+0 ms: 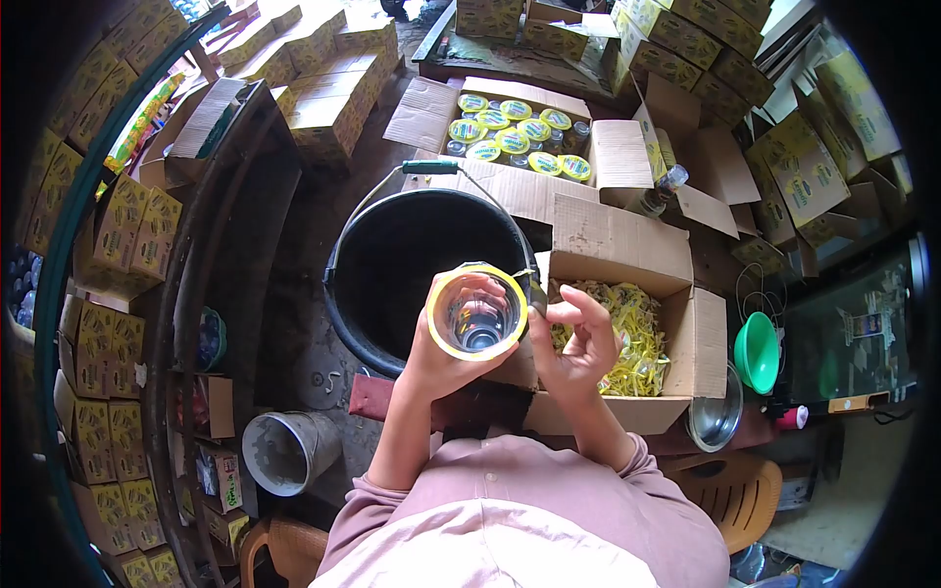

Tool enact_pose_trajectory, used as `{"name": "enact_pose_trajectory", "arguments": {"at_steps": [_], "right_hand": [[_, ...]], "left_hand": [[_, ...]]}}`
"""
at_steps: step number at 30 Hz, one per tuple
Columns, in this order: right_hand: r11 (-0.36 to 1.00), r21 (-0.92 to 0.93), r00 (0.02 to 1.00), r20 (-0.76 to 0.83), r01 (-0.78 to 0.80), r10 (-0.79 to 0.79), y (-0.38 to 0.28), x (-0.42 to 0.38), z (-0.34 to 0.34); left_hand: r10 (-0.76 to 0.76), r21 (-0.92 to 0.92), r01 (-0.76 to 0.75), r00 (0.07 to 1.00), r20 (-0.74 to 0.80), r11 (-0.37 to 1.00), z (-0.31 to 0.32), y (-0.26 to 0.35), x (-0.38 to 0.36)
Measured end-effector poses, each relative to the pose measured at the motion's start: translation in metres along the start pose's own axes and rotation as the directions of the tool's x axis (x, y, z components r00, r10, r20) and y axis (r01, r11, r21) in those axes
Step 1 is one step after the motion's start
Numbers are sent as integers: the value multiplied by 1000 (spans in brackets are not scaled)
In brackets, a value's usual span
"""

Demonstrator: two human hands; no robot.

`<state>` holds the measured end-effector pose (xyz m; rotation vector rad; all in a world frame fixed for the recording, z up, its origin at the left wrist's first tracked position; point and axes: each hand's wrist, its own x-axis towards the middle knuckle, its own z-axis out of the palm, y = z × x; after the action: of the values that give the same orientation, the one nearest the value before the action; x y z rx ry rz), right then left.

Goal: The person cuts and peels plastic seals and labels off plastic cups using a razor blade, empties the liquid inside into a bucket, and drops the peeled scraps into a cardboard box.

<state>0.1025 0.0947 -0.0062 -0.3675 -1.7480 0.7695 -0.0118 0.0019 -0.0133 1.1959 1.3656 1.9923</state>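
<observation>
My left hand (pixel 423 365) is wrapped round a clear plastic cup (pixel 478 316) with a yellow rim. The cup's mouth faces me, and I see through to its dark round base. Close beside the rim on the right is my right hand (pixel 576 355), thumb and forefinger drawn together and the other fingers curled. A small strip sticks out from the rim just above those fingertips; whether they grip it I cannot make out. Behind the cup stands a black bucket (pixel 377 245) with a green-gripped wire handle. Yellow strips (pixel 635 343) fill an open cardboard box (pixel 627 245) under my right hand.
Ahead, another open carton (pixel 421 116) holds several cups with yellow printed lids (pixel 512 140). A bottle (pixel 667 186) stands right of it. A green bowl (pixel 756 353) and a glass lid (pixel 716 416) lie right. A grey bucket (pixel 289 453) is at left, near stacked cartons (pixel 108 431).
</observation>
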Motion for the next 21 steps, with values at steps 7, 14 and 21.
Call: {"name": "enact_pose_trajectory", "arguments": {"at_steps": [7,14,21], "right_hand": [[997,-42,997,-47,59,-61,-12,-4,-3],[997,-53,982,-180,53,-62,-3,-1,-11],[944,49,934,-141,-326,329,26,-4,-43]], "left_hand": [[-7,-85,11,999,51,996,3,3,-1],[-28,-224,2,993,-112,975,-6,-9,-3],[89,-111,-119,967,-240,987,-42,-27,-10]]}}
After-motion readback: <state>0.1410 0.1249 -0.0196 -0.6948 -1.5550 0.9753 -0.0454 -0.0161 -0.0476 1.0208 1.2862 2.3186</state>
